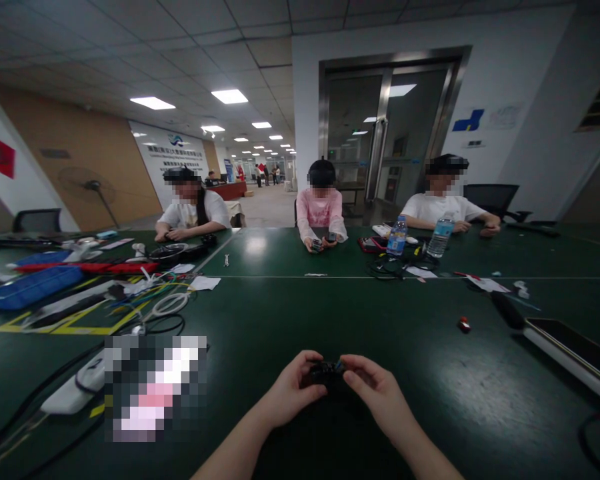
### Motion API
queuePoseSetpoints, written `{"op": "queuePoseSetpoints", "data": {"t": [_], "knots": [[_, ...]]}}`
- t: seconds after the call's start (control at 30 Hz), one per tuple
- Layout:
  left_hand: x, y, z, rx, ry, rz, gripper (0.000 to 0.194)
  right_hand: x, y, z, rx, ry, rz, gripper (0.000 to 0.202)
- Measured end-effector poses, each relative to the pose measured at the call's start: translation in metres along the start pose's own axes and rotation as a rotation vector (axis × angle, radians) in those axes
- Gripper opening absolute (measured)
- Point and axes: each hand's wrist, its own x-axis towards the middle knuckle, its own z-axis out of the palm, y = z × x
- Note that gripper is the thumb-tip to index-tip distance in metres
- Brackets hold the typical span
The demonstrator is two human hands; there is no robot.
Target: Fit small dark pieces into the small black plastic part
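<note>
Low over the green table, near its front edge, a small black object (325, 373) is held between my two hands. My left hand (297, 390) grips its left side, with the thumb below and the fingers curled over the top. At its right end, the thumb and fingers of my right hand (373, 383) are pinched together, and a small bluish bit shows at the fingertips. What exactly the right fingertips hold is too small to make out. The details of the black object are dark and partly covered by my fingers.
Three people sit across the green table (260, 320). A white power strip (75, 390), cables and blue trays (33, 287) lie at the left. Bottles (397, 237) stand beyond the middle. A small red object (464, 325) and a white-edged device (570, 353) are at the right.
</note>
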Motion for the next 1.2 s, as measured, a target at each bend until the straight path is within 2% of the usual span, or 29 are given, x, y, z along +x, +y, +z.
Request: {"op": "queuePoseSetpoints", "data": {"t": [0.23,0.43,0.7,0.87,1.07,1.2], "knots": [[0.000,0.000,0.000,-0.011,-0.011,0.016,0.042,-0.004,-0.005,0.006,-0.198,-0.033,-0.090,0.019],[0.001,-0.002,0.000,-0.005,0.000,0.007,0.042,-0.003,0.000,0.008,-0.333,-0.049,-0.120,0.020],[0.001,-0.001,0.002,0.056,0.005,0.004,0.041,-0.005,-0.006,0.006,-0.491,-0.125,-0.177,0.022],[-0.001,0.002,0.003,0.113,0.012,-0.006,0.039,-0.007,-0.009,0.006,-0.481,-0.168,-0.166,0.023],[0.000,-0.007,-0.001,0.041,0.006,0.005,0.041,-0.008,-0.009,0.006,-0.401,-0.144,-0.151,0.030],[0.000,-0.006,-0.001,0.016,0.003,0.019,0.041,-0.009,-0.010,0.007,-0.366,-0.146,-0.142,0.040]]}}
